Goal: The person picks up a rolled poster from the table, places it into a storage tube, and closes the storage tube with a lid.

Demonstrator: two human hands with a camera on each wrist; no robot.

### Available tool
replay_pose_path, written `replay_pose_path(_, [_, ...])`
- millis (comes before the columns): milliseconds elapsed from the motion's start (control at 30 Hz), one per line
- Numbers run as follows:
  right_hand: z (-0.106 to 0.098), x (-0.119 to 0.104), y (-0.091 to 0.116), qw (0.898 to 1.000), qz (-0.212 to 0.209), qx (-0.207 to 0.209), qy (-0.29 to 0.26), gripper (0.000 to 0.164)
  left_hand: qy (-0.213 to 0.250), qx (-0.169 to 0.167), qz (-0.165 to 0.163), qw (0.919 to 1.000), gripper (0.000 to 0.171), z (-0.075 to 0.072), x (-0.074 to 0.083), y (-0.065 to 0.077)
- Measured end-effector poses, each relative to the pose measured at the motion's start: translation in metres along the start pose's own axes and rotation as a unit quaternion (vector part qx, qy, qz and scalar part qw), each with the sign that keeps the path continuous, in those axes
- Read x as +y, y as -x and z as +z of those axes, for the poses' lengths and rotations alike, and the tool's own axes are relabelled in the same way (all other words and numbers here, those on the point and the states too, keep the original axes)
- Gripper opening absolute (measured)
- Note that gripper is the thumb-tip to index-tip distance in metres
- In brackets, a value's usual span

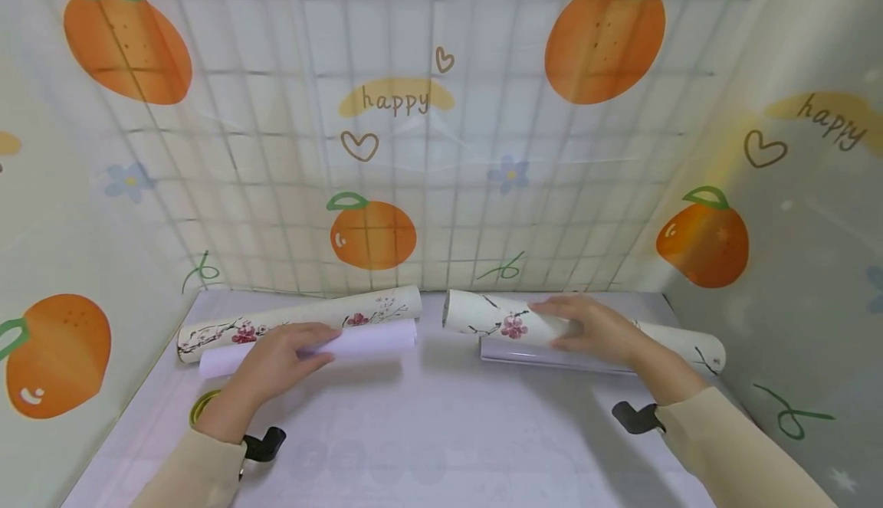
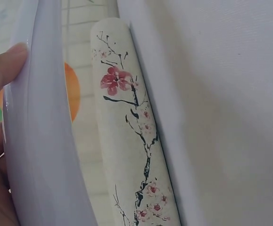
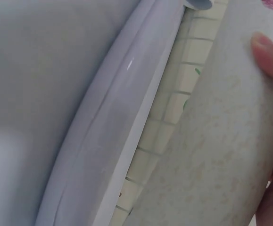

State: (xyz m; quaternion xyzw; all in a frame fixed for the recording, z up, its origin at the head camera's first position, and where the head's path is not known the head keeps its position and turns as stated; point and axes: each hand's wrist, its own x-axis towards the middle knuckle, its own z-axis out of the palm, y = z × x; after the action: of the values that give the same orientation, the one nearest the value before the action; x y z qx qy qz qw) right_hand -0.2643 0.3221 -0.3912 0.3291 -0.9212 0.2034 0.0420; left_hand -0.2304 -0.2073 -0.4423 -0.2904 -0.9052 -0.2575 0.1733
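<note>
My left hand [image 1: 279,358] grips a plain pale lavender roll [image 1: 379,334] of glossy sheet, thumb on one side and fingers on the other. Just behind it, a white roll with plum blossoms [image 1: 310,315] lies on the table; the left wrist view shows its pink flowers and dark branches. On the other side, my right hand [image 1: 596,332] holds a second blossom-printed roll [image 1: 497,318] between thumb and fingers. A second plain lavender roll [image 1: 552,355] lies on the table in front of it, apart from that hand in the right wrist view [image 3: 103,117].
The pale lavender table [image 1: 428,431] ends at a back wall sheet [image 1: 483,209] printed with oranges over a wire grid. Similar printed sheets close off both sides. Black straps with camera mounts sit at both wrists, and a yellow-green ring [image 1: 202,406] lies by the left wrist.
</note>
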Motion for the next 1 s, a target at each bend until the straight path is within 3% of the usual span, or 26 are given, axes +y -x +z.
replay_pose_path(233, [0.004,-0.01,0.012,1.0,0.007,-0.004,-0.01,0.067,-0.007,0.002,0.015,0.9999,0.04,-0.002,0.002,-0.002])
replay_pose_path(600, [0.017,-0.014,0.022,0.998,-0.054,0.013,0.008,0.071,0.002,-0.006,0.038,0.9993,0.039,-0.003,0.008,-0.004])
replay_pose_path(833, [0.02,-0.021,0.027,0.999,-0.046,0.012,0.005,0.07,0.0,-0.007,0.044,0.999,0.041,-0.001,0.013,-0.006])
replay_pose_path(1000, [0.023,-0.027,0.028,0.999,-0.043,0.009,0.0,0.068,0.006,-0.002,0.069,0.9976,0.04,0.003,0.017,-0.009])
